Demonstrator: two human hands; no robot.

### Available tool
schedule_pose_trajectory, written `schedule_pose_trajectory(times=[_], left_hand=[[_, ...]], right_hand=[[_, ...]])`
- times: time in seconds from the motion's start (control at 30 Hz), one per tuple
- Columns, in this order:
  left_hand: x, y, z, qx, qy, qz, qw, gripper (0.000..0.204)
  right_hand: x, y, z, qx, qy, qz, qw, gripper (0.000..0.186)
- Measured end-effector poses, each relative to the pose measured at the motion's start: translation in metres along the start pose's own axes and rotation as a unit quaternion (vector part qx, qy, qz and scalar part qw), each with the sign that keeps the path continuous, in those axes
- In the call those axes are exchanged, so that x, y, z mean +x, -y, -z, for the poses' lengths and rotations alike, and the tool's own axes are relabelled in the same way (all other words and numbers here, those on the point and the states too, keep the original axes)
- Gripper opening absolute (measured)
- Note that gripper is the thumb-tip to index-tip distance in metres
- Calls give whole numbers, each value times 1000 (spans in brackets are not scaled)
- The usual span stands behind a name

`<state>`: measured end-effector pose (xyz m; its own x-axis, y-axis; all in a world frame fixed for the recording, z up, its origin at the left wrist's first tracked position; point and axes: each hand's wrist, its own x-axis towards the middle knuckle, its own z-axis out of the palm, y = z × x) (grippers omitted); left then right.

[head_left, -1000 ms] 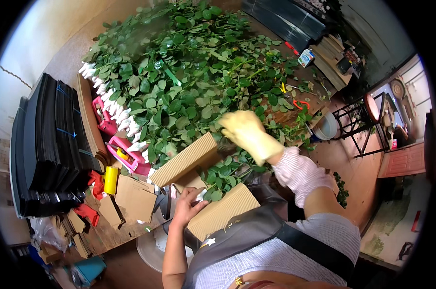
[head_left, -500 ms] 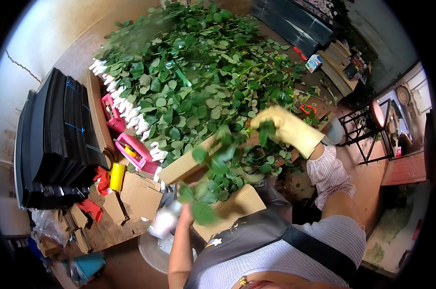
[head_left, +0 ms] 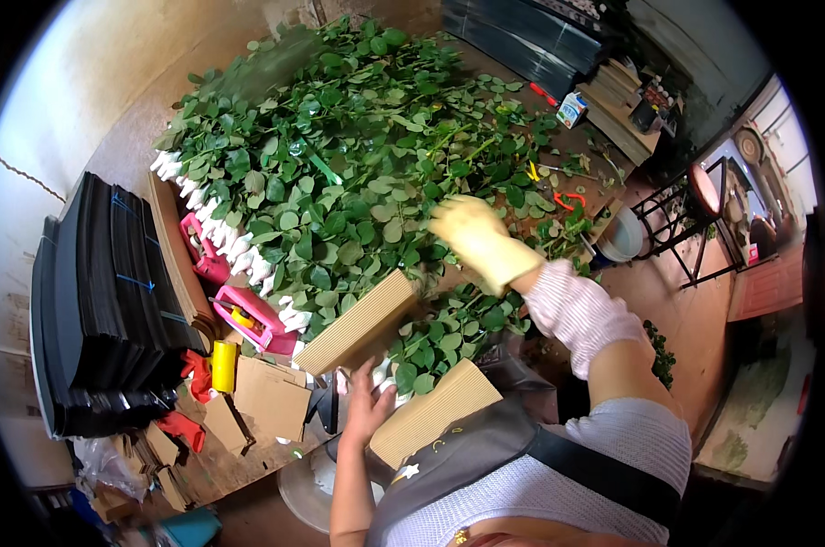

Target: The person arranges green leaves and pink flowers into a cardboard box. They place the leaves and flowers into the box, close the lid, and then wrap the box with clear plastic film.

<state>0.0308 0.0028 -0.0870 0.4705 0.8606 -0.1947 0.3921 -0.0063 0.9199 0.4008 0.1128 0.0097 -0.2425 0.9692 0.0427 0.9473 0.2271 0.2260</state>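
Observation:
My bare left hand (head_left: 367, 401) rests with its fingers apart at the end of a corrugated cardboard wrap, touching white-covered flower heads. The wrap's far flap (head_left: 358, 321) and near flap (head_left: 438, 410) stand up on either side of leafy rose stems (head_left: 440, 342). In a yellow rubber glove, my right hand (head_left: 476, 235) hovers over the foliage beyond the wrap. Its fingers are stretched out and slightly blurred, with nothing visible in them. A large pile of leafy stems (head_left: 340, 182) covers the table, its white-covered heads (head_left: 239, 251) lined up along the left.
Black sheets (head_left: 112, 283) are stacked at the left, near pink tape dispensers (head_left: 253, 319), a yellow roll (head_left: 223, 366) and flat cardboard pieces (head_left: 271, 397). Red-handled cutters (head_left: 569, 200) lie to the right. Beyond stand a white bucket (head_left: 620, 237) and a metal-framed stool (head_left: 695, 223).
The stems that were blurred above the wrap now lie between its flaps. My left hand has spread its fingers at the flower heads. My gloved right hand has moved left.

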Motion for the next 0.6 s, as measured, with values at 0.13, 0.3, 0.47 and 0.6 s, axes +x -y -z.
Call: schedule_pose_trajectory(times=[0.13, 0.3, 0.47, 0.6], left_hand=[[11, 16, 9, 87, 11, 1, 996, 44], [8, 39, -18, -13, -141, -28, 990, 30], [10, 24, -17, 98, -145, -91, 980, 24], [10, 32, -16, 67, -158, -64, 983, 22]], right_hand=[[55, 29, -59, -33, 96, 10, 995, 28], [48, -12, 6, 91, -337, -36, 936, 25], [5, -61, 41, 190, -244, -2, 951, 56], [-36, -55, 113, 233, -371, 45, 898, 63]])
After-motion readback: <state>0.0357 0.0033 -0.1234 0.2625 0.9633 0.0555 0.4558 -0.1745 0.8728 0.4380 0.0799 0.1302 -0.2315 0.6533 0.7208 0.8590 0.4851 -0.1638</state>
